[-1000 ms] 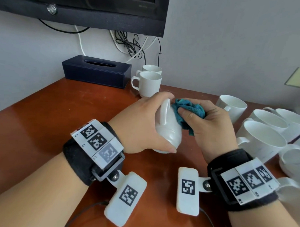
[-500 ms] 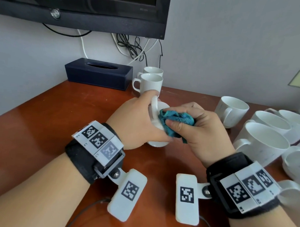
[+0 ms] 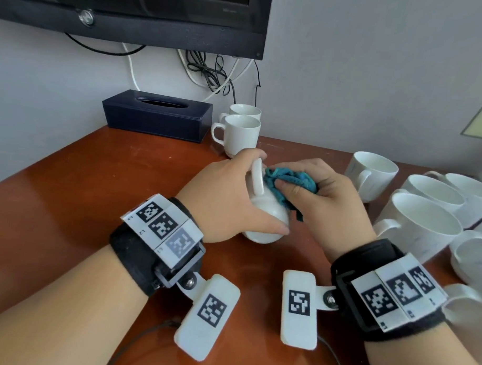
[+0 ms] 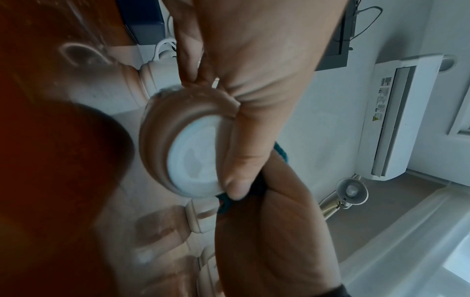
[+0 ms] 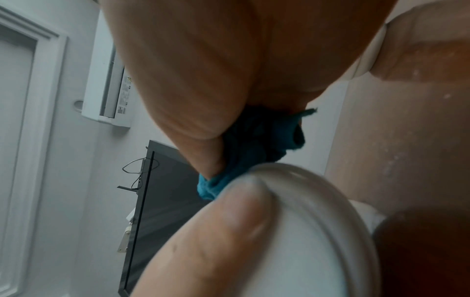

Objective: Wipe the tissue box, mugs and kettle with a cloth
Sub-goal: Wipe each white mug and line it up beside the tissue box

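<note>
Mug [image 3: 263, 210] being wiped is sitting tilted on its side above the wooden surface [image 3: 97, 193], base toward the camera, handle up. Navy tissue box [image 3: 157, 118] is resting far left by the wall, two mugs [image 3: 240, 133] beside it. Left hand [image 3: 228, 198] is gripping the mug, fingers curled around it. Right hand [image 3: 324, 201] is pinching a teal cloth [image 3: 291, 184] against it. More white mugs [image 3: 424, 216] are standing at right.
</note>
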Motion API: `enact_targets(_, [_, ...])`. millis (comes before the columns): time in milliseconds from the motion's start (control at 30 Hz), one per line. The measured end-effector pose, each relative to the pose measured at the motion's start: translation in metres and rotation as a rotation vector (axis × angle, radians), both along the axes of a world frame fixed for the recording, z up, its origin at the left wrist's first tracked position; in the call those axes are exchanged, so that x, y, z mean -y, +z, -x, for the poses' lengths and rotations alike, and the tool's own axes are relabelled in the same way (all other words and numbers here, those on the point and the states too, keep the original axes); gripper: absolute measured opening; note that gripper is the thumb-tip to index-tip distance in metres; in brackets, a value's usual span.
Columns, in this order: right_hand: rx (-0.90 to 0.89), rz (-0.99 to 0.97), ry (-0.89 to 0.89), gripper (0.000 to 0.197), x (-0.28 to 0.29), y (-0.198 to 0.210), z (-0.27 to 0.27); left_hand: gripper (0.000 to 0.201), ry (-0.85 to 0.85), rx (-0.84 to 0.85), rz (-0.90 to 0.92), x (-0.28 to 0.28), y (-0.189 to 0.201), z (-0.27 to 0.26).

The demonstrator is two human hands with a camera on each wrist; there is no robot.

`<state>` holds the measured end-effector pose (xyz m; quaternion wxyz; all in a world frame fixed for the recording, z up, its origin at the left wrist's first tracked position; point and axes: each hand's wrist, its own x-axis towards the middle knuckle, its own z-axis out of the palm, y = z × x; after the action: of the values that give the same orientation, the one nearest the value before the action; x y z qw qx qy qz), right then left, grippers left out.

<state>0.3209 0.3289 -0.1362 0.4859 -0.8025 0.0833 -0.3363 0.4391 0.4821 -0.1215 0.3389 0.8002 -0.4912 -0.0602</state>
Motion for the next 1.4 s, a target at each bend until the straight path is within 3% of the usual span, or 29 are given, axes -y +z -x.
enact_targets(267, [0.017, -0.008, 0.067, 0.02, -0.011, 0.003, 0.002, 0.118, 0.148, -0.055, 0.059, -0.001, 0.002, -0.01])
enact_targets(367, [0.021, 0.028, 0.049, 0.014, -0.009, 0.001, 0.0, 0.114, 0.094, -0.036, 0.028, -0.001, 0.002, -0.008])
enact_targets(533, [0.018, 0.033, -0.069, 0.024, -0.003, 0.0, -0.001, 0.116, -0.093, -0.011, -0.03, 0.0, -0.001, 0.0])
enact_targets(833, [0.002, 0.074, -0.238, 0.017, -0.001, -0.003, -0.003, 0.112, -0.103, 0.008, -0.031, 0.0, 0.001, 0.001])
enact_targets(1067, [0.018, 0.039, -0.069, 0.023, -0.001, -0.003, -0.003, 0.117, -0.011, 0.007, 0.011, 0.001, -0.003, -0.004])
enact_targets(1400, [0.0, -0.05, 0.154, 0.02, -0.002, -0.003, -0.001, 0.106, 0.096, 0.003, 0.01, 0.001, -0.003, -0.012])
